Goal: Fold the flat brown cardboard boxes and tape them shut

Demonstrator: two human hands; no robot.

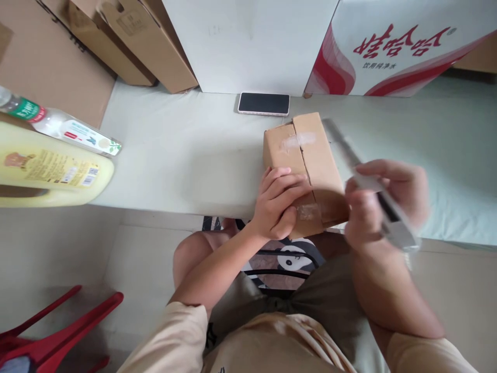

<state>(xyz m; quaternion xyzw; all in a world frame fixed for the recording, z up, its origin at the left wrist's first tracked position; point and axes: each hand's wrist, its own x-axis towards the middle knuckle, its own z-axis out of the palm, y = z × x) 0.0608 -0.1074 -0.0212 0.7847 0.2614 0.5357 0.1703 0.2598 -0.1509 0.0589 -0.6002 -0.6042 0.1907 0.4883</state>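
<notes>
A small brown cardboard box (324,155) sits at the front edge of the pale-covered surface, tilted slightly, with strips of clear tape across the seam on its top. My left hand (280,203) grips its near left side, fingers curled over the top and thumb close to the lower tape. Right of the box, my right hand (388,199) is closed around a grey utility knife (399,228). The long blade points up and away, beside the box's far right edge. Motion blurs this hand and the knife. Whether the blade touches the box, I cannot tell.
A smartphone (264,103) lies beyond the box. Behind stand a white carton (248,41), a red-and-white carton (388,57) and brown cardboard boxes (147,41). At left are a yellow jug (58,166) and a plastic bottle (46,119). A red stool (66,331) stands below.
</notes>
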